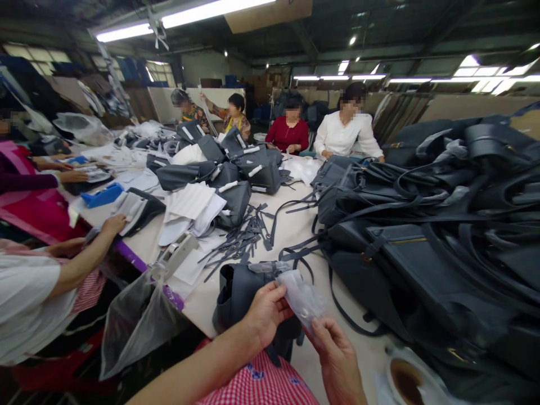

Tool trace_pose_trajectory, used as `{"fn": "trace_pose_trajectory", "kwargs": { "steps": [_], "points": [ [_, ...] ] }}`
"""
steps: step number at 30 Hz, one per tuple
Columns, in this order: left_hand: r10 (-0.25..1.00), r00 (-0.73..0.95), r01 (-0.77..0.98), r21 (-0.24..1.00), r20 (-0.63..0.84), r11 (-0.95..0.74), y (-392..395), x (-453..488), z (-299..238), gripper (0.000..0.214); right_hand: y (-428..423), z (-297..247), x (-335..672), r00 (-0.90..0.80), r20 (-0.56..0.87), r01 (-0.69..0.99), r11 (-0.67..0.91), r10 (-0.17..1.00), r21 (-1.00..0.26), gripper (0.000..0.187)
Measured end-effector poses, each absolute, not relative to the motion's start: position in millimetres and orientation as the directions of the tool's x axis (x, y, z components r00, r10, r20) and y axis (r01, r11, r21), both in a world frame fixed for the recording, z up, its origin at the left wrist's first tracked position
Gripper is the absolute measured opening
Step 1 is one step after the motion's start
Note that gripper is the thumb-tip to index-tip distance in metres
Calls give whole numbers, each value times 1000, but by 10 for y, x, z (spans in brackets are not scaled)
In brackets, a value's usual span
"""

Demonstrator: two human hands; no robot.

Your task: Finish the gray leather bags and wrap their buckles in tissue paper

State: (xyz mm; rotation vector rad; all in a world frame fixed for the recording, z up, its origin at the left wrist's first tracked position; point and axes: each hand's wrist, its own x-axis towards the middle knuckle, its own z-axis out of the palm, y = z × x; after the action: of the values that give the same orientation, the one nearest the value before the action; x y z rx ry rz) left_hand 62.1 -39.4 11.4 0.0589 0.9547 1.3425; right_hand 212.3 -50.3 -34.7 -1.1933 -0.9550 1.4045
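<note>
A small piece of translucent whitish plastic (301, 295), perhaps a little bag or wrapping, is stretched between both hands. My left hand (270, 309) pinches its upper left corner between thumb and fingers. At its lower right end, my right hand (336, 346) grips the plastic the same way. Directly behind and beneath my hands is a dark grey-blue handbag (230, 292) on the table edge, its side opening facing left. More clear plastic (268, 267) covers the top of that bag. A heap of short dark straps with metal eyelets (253, 228) lies just beyond it.
Dark bags with long straps (405, 247) pile high on the right. A cup of brown liquid (405, 379) stands near front right. White paper sheets (189, 208), a clear plastic sack (139, 320) and more bags (261, 174) occupy the left and middle. Co-workers surround the table (295, 211).
</note>
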Motion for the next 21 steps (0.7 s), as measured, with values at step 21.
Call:
{"fn": "trace_pose_trajectory", "kwargs": {
  "steps": [21],
  "points": [
    [884,-41,-759,590,-465,275,-650,673,-20,32,-681,-197,2049,24,-332,-223,-319,943,-921,65]
  ]
}}
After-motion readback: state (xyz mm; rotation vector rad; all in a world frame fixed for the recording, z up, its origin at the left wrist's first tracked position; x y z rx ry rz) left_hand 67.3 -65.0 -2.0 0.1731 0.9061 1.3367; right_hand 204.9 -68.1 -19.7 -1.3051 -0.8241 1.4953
